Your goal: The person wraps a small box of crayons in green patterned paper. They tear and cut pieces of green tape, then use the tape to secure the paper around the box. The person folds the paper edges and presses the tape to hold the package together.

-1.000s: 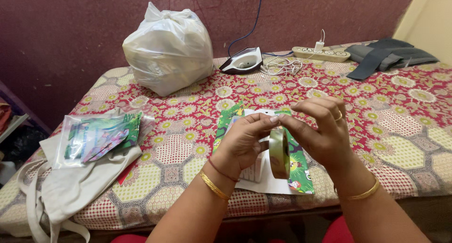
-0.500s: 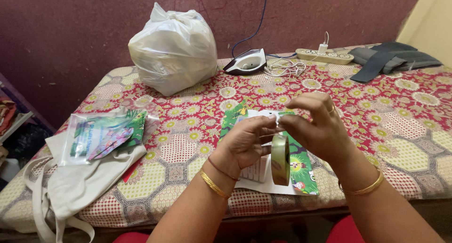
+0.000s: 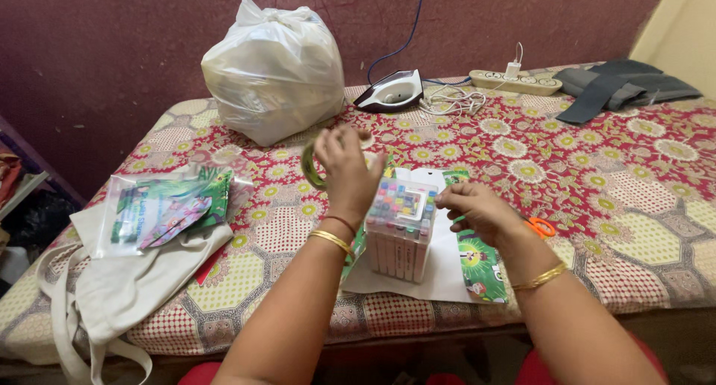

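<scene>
Tape roll (image 3: 313, 163), greenish, raised above the patterned bed (image 3: 641, 206), gripped in the left hand (image 3: 347, 169) with fingers closed round its rim. Right hand (image 3: 477, 210) lower, beside a box of coloured markers (image 3: 400, 228), fingertips pinched together; whether on a strip of tape, cannot tell. Orange-handled scissors (image 3: 540, 226) just behind that wrist. White sheet (image 3: 447, 266) and green printed card (image 3: 479, 262) under the marker box. Farther off: clear pouch (image 3: 160, 213) on a cloth bag (image 3: 127, 281), tied plastic sack (image 3: 272, 68), iron (image 3: 391, 92), power strip (image 3: 514, 82).
</scene>
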